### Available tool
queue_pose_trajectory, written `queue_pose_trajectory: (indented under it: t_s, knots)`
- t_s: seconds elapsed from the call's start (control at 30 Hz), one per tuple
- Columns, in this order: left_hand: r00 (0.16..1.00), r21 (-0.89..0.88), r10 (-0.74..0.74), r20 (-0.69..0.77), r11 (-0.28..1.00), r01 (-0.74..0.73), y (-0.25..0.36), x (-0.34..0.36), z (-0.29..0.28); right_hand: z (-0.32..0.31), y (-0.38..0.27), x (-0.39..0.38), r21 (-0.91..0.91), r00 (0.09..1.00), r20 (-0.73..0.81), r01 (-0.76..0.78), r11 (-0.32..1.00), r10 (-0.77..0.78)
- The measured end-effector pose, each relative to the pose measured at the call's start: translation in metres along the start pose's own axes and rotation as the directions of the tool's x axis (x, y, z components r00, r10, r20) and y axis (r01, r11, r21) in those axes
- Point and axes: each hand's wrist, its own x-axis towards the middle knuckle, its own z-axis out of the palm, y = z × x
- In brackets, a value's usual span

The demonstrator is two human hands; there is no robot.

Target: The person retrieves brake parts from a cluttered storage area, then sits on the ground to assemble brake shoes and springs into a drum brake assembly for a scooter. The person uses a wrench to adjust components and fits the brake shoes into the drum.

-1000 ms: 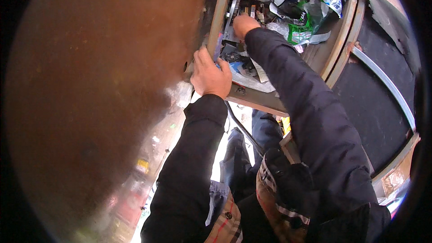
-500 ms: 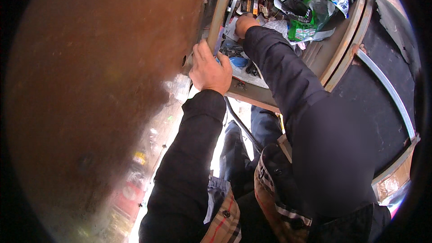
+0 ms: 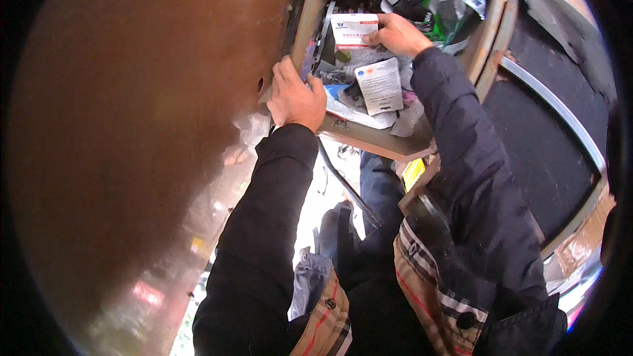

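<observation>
My right hand (image 3: 399, 34) pinches the white-and-red packet (image 3: 353, 29) by its edge above the drawer (image 3: 369, 143), my left hand (image 3: 298, 97) curls around the drawer's side, and this holding step, I think, calls next for steady grip.

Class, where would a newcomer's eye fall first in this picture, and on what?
Probably on the large brown panel filling much of the left side. Next, at upper centre, the right hand holds a white-and-red packet over a cluttered drawer. The left hand is at the drawer's left rim.
</observation>
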Motion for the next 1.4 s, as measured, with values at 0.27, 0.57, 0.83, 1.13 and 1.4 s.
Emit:
queue_pose_trajectory:
  t_s: [0.27,0.57,0.83,1.13,1.4]
  knots:
    - [0.971,-0.349,0.191,-0.147,0.908,-0.231,-0.002,-0.034,-0.035,0.016,-0.063,-0.147,0.380,0.960,-0.266,0.186,0.906,-0.085]
    - [0.890,-0.683,0.266,0.370,-0.571,0.455,-0.061,-0.317,-0.181,0.195,-0.155,-0.352,0.401,0.943,0.049,0.284,0.871,-0.330]
    - [0.973,-0.609,-0.080,0.218,-0.790,0.072,-0.275,-0.600,-0.280,0.499,-0.242,-0.557,0.194,0.787,0.487,0.326,0.925,-0.379]
    - [0.819,-0.658,-0.574,-0.015,-0.611,-0.440,-0.402,-0.802,-0.337,0.703,-0.344,-0.651,-0.144,0.376,0.869,0.815,0.561,-0.322]
    - [0.642,-0.709,-0.757,0.117,-0.516,-0.480,-0.432,-0.810,-0.341,0.767,-0.362,-0.633,-0.068,0.227,0.939,0.859,0.507,-0.258]
